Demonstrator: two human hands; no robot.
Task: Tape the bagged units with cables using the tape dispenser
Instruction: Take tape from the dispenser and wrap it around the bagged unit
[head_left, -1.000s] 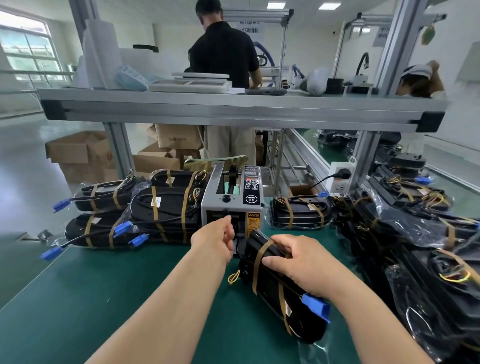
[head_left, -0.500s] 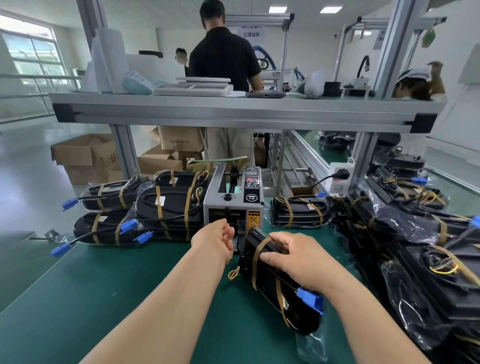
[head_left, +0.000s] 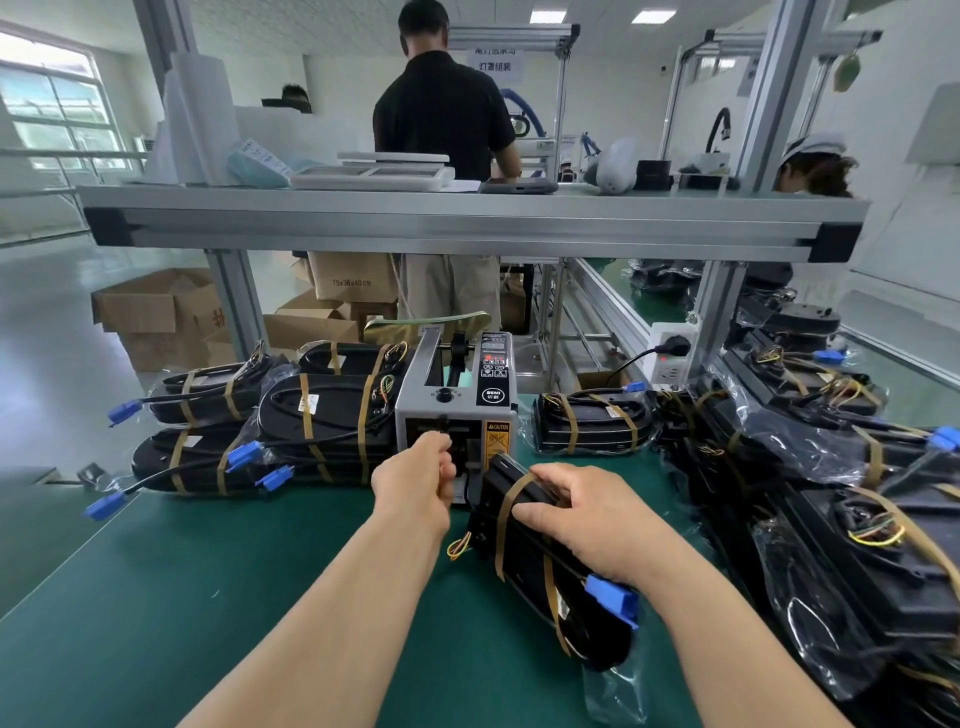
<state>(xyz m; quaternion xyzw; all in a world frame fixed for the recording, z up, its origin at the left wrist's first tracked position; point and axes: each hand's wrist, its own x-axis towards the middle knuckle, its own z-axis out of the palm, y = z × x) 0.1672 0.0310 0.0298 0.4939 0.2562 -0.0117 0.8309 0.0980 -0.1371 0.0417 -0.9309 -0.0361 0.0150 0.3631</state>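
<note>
One bagged unit (head_left: 527, 564), axis 11-to-5 o'clock, is gripped by right hand (head_left: 587, 525), 3 o'clock of left hand (head_left: 415, 486), curled at tape dispenser (head_left: 452, 402) outlet; tape hold cannot be told.

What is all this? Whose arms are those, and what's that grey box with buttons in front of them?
The camera sits on a person's head, so you look down along their own two arms. The grey box is a tape dispenser, a machine that feeds out strips of tape. The left hand reaches its front slot, fingers curled; whether it pinches a strip is hidden. The right hand grips a black bagged unit with its cable, wrapped by brown tape bands, resting on the green table. Taped units are piled on the left.
</note>
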